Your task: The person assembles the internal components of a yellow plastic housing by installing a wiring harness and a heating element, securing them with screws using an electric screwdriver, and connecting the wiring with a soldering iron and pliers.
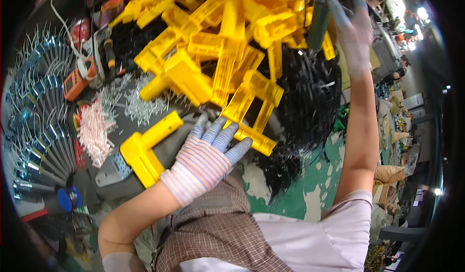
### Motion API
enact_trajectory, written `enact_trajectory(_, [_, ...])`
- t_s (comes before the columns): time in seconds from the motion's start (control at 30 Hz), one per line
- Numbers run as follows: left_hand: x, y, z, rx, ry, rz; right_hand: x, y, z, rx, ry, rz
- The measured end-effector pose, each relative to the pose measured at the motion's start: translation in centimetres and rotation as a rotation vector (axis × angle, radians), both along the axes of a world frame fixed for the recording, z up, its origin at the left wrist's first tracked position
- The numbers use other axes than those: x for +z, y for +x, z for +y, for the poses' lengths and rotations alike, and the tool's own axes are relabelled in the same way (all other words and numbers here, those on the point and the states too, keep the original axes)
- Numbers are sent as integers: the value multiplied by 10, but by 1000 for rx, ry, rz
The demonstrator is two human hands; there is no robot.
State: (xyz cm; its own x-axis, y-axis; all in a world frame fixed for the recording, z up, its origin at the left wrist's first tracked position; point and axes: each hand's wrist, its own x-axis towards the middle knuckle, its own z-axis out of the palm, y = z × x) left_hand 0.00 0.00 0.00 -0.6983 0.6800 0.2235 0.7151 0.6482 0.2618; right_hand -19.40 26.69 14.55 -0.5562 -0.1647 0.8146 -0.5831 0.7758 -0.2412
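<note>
My left hand (206, 158), in a striped knit glove, has its fingers stretched out and lies at the near end of an open yellow plastic housing (242, 131). Just left of it lies another yellow housing (145, 158), with a long handle and a grey perforated metal plate (114, 170) at its side. My right hand (355, 37), also gloved, is raised at the upper right beside a dark green cylindrical tool (319, 17) that stands upright. Its fingers are blurred near the tool's upper end, and I cannot tell whether they grip it.
Yellow housings (189, 78) are heaped at the back. Black strips (310, 93) hang in a bundle to the right. Pale pink pieces (95, 131) and silvery screws (145, 102) lie in piles, near an orange meter (77, 83). Metal parts with wires (48, 107) line the left.
</note>
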Motion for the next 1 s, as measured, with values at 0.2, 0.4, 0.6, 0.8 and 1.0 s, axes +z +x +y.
enact_trajectory(0.2, [0,61,-92,355,261,132,-119,170,-43,172,588,-524])
enact_trajectory(0.4, [-43,98,-161,655,101,-58,-176,184,-27,240,376,-696])
enact_trajectory(0.6, [-51,101,-166,739,64,10,-142,190,-37,288,577,-401])
enact_trajectory(0.8, [-72,103,-172,791,74,115,-82,145,-39,243,594,-70])
enact_trajectory(1.0, [-81,100,-167,808,29,195,-27,9,-65,51,214,396])
